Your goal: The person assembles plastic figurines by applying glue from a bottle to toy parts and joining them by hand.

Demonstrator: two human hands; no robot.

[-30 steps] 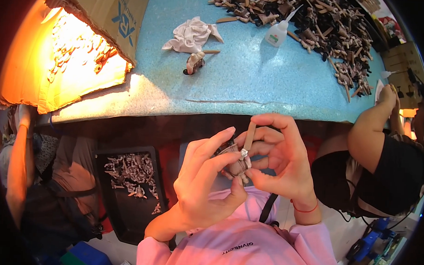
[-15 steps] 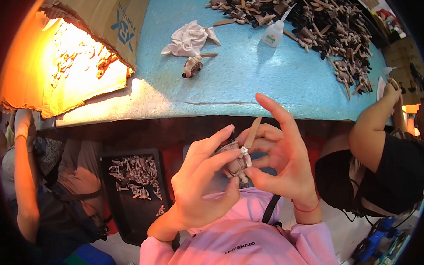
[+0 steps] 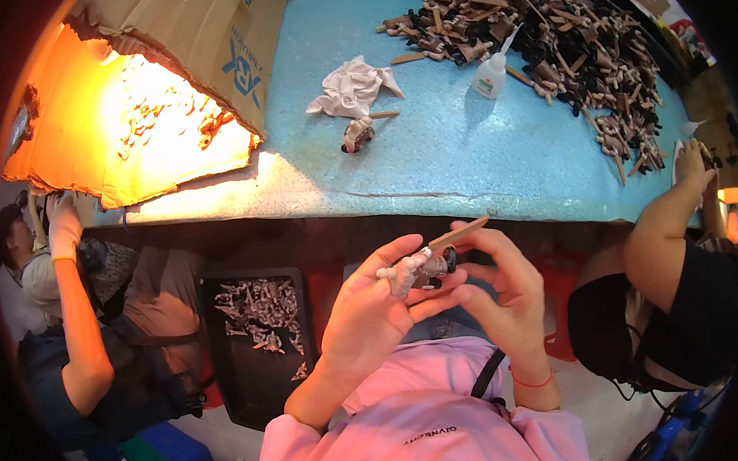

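A small figurine [image 3: 413,274], beige and brown with black parts and a long tan blade, lies sideways between my hands just in front of the table edge. Its pale end rests against the fingers of my left hand [image 3: 368,316], which grips it. My right hand [image 3: 506,304] curls round the black end, thumb and fingertips at the figurine; some of its fingers are hidden behind. The tan blade [image 3: 460,233] points up and to the right. On the table beyond, a similar figurine [image 3: 357,136] lies beside a crumpled pale cloth [image 3: 354,88].
A white squeeze bottle [image 3: 490,76] with a thin nozzle stands near a big pile of figurines [image 3: 554,50] on the blue table [image 3: 306,171]. A brightly lit cardboard box [image 3: 181,37] is at left. Below it sits a black tray [image 3: 246,389] with parts. Co-workers sit on both sides.
My hands have turned the figurine from upright to sideways, and its blade now leans right. My right index finger, raised before, has come down toward it. The whole view has shifted slightly.
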